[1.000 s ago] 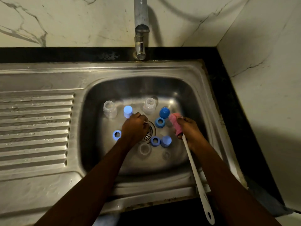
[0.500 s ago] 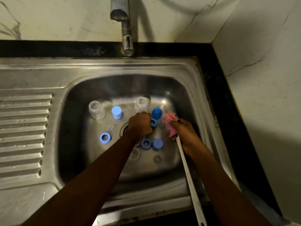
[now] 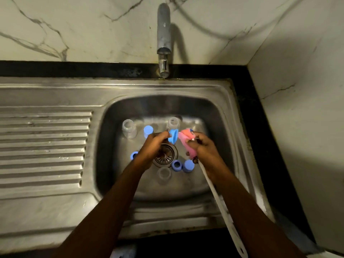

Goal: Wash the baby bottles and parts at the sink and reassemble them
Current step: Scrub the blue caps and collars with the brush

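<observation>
Both forearms bare; no sleeves, nothing worn.

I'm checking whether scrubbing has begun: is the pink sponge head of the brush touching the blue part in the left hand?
Touching. In the head view the pink sponge head presses against the blue part's edge, no gap visible.

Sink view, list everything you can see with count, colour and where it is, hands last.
Sink: one, steel, centre; ribbed drainboard on its left.
Tap: one, grey metal, on the marble wall above the basin.
Drain strainer: one, dark metal, basin middle.
Clear bottles: two upright at the basin back.
Clear part: one, near the front.
Blue caps and rings: four on the basin floor.
Blue part: one, in the left hand.
Bottle brush: one, pink head, white handle, in the right hand.
</observation>
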`<move>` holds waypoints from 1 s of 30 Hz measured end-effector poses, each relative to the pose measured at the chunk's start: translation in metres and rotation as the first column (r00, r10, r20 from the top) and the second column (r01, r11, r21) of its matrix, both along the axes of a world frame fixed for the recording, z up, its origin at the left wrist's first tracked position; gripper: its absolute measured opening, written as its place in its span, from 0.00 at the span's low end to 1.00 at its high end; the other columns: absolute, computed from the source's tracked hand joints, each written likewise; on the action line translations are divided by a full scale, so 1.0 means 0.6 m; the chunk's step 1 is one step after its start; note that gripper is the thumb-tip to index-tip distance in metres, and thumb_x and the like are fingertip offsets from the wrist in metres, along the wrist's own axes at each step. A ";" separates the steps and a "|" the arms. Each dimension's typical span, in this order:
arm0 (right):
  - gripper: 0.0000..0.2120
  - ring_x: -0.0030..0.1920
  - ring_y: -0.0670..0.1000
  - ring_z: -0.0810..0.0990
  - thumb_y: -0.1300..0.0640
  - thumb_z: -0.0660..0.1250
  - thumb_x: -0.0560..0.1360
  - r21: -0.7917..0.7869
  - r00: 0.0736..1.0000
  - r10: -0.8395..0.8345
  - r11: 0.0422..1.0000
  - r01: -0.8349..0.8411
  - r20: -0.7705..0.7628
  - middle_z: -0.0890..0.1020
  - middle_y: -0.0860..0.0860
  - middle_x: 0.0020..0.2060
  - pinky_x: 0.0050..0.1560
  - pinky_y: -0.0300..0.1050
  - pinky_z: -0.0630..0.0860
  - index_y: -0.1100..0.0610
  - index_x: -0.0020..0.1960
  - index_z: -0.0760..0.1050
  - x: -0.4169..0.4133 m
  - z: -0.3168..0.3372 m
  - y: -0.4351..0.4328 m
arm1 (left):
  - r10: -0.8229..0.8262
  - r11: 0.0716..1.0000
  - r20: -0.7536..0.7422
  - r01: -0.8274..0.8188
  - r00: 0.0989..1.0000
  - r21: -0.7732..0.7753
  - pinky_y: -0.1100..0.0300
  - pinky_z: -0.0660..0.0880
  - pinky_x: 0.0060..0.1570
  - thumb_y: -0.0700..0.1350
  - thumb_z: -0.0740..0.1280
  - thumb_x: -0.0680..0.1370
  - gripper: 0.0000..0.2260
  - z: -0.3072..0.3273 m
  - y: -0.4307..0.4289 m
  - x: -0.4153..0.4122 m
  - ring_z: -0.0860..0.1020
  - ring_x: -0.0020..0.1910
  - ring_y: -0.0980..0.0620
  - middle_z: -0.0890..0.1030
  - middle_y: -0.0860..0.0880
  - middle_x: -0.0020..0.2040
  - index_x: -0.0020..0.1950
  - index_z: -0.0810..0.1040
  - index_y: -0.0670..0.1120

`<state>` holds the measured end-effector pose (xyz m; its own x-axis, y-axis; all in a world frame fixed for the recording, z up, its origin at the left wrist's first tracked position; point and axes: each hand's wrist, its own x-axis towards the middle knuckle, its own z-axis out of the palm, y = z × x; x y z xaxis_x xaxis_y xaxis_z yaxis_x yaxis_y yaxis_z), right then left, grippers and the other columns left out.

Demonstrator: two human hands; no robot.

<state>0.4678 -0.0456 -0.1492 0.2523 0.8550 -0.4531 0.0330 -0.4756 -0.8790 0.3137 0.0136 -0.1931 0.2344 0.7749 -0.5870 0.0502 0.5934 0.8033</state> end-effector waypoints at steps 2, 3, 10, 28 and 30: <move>0.06 0.37 0.43 0.80 0.53 0.69 0.77 0.081 0.995 0.057 0.995 -0.064 0.084 0.82 0.46 0.39 0.33 0.34 0.71 0.52 0.53 0.80 -0.020 0.007 -0.006 | -0.031 0.999 0.074 0.030 0.997 0.012 0.60 0.69 0.32 0.48 0.64 0.76 0.10 0.013 -0.015 -0.016 0.75 0.30 0.50 0.76 0.41 0.43 0.49 0.77 0.42; 0.07 0.36 0.40 0.79 0.54 0.70 0.77 0.122 0.988 0.081 0.988 -0.097 0.132 0.82 0.44 0.39 0.35 0.32 0.72 0.54 0.54 0.81 -0.029 0.010 -0.010 | -0.046 0.999 0.107 0.043 0.993 0.029 0.60 0.71 0.32 0.48 0.64 0.76 0.13 0.018 -0.021 -0.023 0.77 0.32 0.51 0.79 0.41 0.46 0.54 0.78 0.42; 0.16 0.54 0.48 0.77 0.62 0.67 0.76 0.251 0.711 0.204 0.841 -0.479 0.673 0.77 0.50 0.57 0.55 0.38 0.72 0.56 0.64 0.78 -0.075 0.035 -0.046 | -0.107 0.992 0.194 0.092 0.975 0.086 0.58 0.72 0.32 0.53 0.58 0.84 0.16 0.066 -0.066 -0.071 0.76 0.31 0.50 0.82 0.43 0.46 0.62 0.77 0.45; 0.07 0.40 0.52 0.80 0.59 0.65 0.77 0.091 0.835 0.241 0.941 -0.326 0.495 0.83 0.53 0.45 0.37 0.45 0.78 0.55 0.51 0.81 -0.155 0.095 -0.083 | -0.094 0.958 0.216 0.029 0.972 0.286 0.59 0.78 0.48 0.48 0.62 0.80 0.13 0.088 -0.111 -0.124 0.83 0.46 0.53 0.85 0.48 0.46 0.57 0.81 0.43; 0.06 0.31 0.50 0.76 0.59 0.65 0.78 -0.124 0.983 0.082 0.987 -0.104 -0.166 0.81 0.56 0.39 0.26 0.38 0.72 0.60 0.50 0.79 -0.157 0.126 -0.068 | -0.075 0.948 0.210 0.004 0.975 0.319 0.58 0.78 0.52 0.48 0.63 0.78 0.15 0.080 -0.120 -0.132 0.82 0.53 0.51 0.84 0.47 0.53 0.61 0.79 0.45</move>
